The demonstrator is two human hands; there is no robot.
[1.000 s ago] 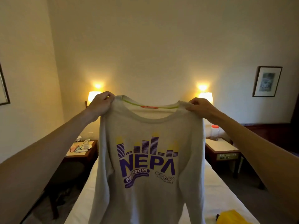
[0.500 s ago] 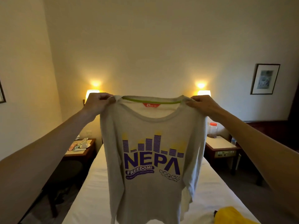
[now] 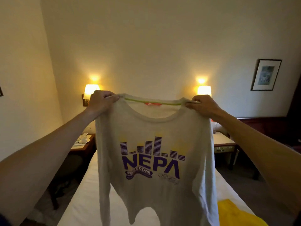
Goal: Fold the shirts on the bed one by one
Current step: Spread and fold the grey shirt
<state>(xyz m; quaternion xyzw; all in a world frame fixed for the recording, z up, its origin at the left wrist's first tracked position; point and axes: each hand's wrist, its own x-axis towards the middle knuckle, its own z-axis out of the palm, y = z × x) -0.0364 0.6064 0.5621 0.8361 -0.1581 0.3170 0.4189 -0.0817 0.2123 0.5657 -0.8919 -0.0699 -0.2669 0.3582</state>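
A pale grey long-sleeved shirt point(image 3: 154, 128) with purple "NEPA" print hangs in the air over the white bed point(image 3: 86, 198), its front toward me. My left hand point(image 3: 101, 101) grips its left shoulder and my right hand point(image 3: 202, 106) grips its right shoulder, both arms stretched forward. The sleeves hang down at the sides and the hem is lifted off the sheet. A yellow garment point(image 3: 234, 212) lies on the bed at the lower right, partly cut off by the frame.
Dark wooden nightstands flank the bed: the left nightstand point(image 3: 84, 147) carries cups and a saucer, the right nightstand point(image 3: 224, 144) has a pale top. Lit wall lamps point(image 3: 91, 89) glow behind the shirt. A framed picture point(image 3: 266, 75) hangs on the right wall.
The shirt has risen so that its hem and sleeve ends are in view above the sheet. Both hands keep their grip on the shoulders, and more of the yellow garment shows.
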